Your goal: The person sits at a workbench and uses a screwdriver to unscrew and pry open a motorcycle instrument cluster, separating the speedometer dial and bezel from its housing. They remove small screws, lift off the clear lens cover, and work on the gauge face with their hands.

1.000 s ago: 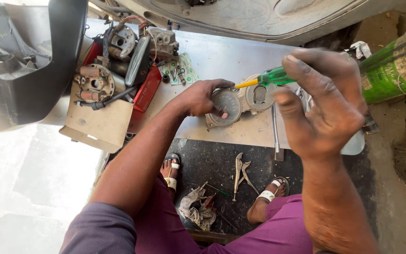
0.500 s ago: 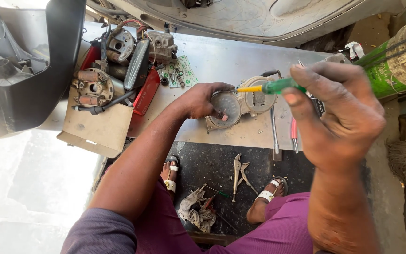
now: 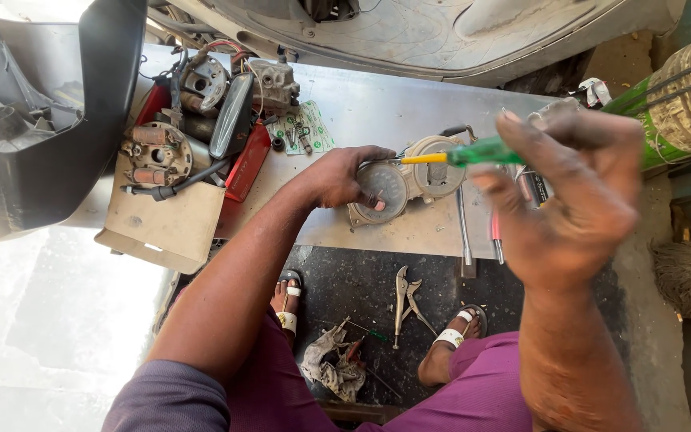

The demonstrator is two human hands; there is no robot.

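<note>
Two hands: right hand [image 3: 577,200] pinches screwdriver [image 3: 461,154] pointing left; left hand [image 3: 345,176] clasps gauge [image 3: 385,190].

Short purple sleeve on the left arm, ending above the elbow; forearms bare all the way down; no watch, no rings, no gloves on the left hand [image 3: 344,178] or the right hand [image 3: 576,200]; purple lap below, same shade as the sleeve, so probably matching trousers or a wrap; open sandals with white straps across both feet [image 3: 288,304]; toes uncovered; right hand a bit blurred.
</note>
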